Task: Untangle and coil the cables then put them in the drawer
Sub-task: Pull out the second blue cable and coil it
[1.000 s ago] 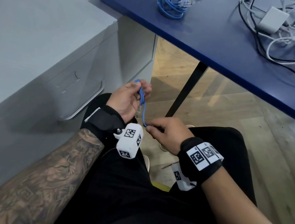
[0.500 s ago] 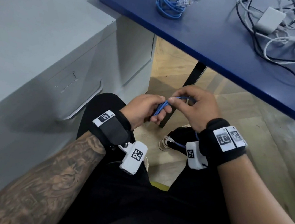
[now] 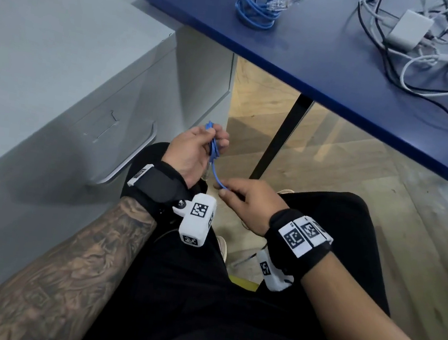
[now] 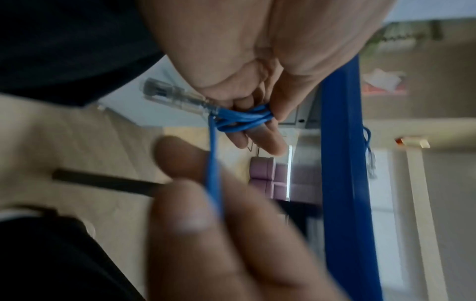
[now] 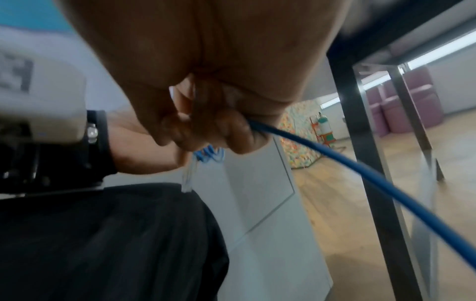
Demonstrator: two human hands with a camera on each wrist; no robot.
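Observation:
Above my lap, my left hand pinches several small loops of a thin blue network cable between thumb and fingers. In the left wrist view the loops lie across the fingers and a clear plug sticks out beside them. My right hand is lower and to the right and pinches the free run of the same cable, which trails off behind it. The grey drawer front with its metal handle stands shut at the left.
A coiled blue cable lies on the blue table. A tangle of white and black cables with a white adapter is at the table's far right. A black table leg stands just beyond my hands.
Half a second ago both hands met at the coil. Now my right hand has dropped down and away, drawing out a length of cable, while my left hand has risen slightly with the loops.

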